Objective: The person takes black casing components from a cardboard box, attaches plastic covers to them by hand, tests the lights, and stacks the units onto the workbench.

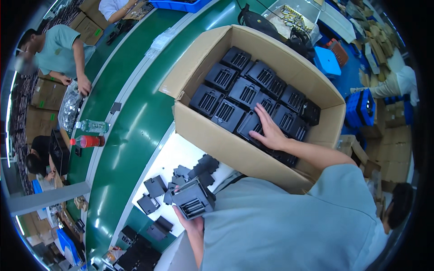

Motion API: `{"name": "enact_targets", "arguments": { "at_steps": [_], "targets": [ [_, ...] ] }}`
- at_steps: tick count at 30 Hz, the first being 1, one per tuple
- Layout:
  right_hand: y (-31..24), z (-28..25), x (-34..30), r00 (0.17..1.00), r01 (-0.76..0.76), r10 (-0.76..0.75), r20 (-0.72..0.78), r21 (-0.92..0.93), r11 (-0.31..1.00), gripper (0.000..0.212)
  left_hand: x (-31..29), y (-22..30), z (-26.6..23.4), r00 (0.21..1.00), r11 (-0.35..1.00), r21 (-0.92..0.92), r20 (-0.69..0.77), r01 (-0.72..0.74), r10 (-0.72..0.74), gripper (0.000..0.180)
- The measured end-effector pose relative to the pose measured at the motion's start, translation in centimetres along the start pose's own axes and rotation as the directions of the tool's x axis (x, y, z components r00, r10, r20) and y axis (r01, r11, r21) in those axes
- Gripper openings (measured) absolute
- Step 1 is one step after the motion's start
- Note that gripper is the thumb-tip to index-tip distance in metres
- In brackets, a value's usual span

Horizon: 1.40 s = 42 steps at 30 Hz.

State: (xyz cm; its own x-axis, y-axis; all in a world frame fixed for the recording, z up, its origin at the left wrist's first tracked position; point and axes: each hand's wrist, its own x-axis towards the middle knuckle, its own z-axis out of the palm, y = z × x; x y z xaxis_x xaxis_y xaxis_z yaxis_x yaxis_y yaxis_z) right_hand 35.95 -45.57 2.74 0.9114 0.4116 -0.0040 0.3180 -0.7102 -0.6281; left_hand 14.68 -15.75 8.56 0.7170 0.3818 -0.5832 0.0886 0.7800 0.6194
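Worked beside glossy green belt (131,144) and bottles (92,126); gripped slotted dark case (191,199) with left hand (193,224), rested spread right hand (272,134) on cases (221,76) in cardboard box (217,141).

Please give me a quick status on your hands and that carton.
Left hand: holding one black case. Right hand: inside carton, on packed cases. Carton's near wall between hands.

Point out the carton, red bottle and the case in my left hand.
Carton (226,145), head view: near wall.
Red bottle (90,141), head view: middle of body.
Held case (192,204), head view: slotted face.
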Motion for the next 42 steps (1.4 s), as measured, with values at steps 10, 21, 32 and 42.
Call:
{"name": "enact_targets", "arguments": {
  "at_steps": [10,21,32,42],
  "targets": [
    [1.7,-1.5,2.5,0.986,-0.118,0.151,-0.077,0.322,0.939,0.037,0.8,-0.6,-1.2,0.991,0.996,-0.073,0.126,-0.042,0.051,0.054],
    [-20.7,-5.2,2.0,0.816,0.510,-0.545,0.195,0.202,0.836,0.063,-0.2,1.9,1.5,0.976,0.977,-0.047,0.050,-0.210,0.212,0.049],
    [-23.3,-1.3,1.8,0.668,0.591,-0.659,0.346,0.291,0.752,0.084,0.7,-0.3,2.0,0.957,0.949,0.142,0.114,-0.281,0.267,0.046],
    [-6.7,-12.2,4.5,0.966,0.259,-0.258,0.035,-0.195,0.946,0.091,1.0,0.5,-0.7,0.974,0.974,0.033,0.036,-0.223,0.222,0.044]
  ]
}}
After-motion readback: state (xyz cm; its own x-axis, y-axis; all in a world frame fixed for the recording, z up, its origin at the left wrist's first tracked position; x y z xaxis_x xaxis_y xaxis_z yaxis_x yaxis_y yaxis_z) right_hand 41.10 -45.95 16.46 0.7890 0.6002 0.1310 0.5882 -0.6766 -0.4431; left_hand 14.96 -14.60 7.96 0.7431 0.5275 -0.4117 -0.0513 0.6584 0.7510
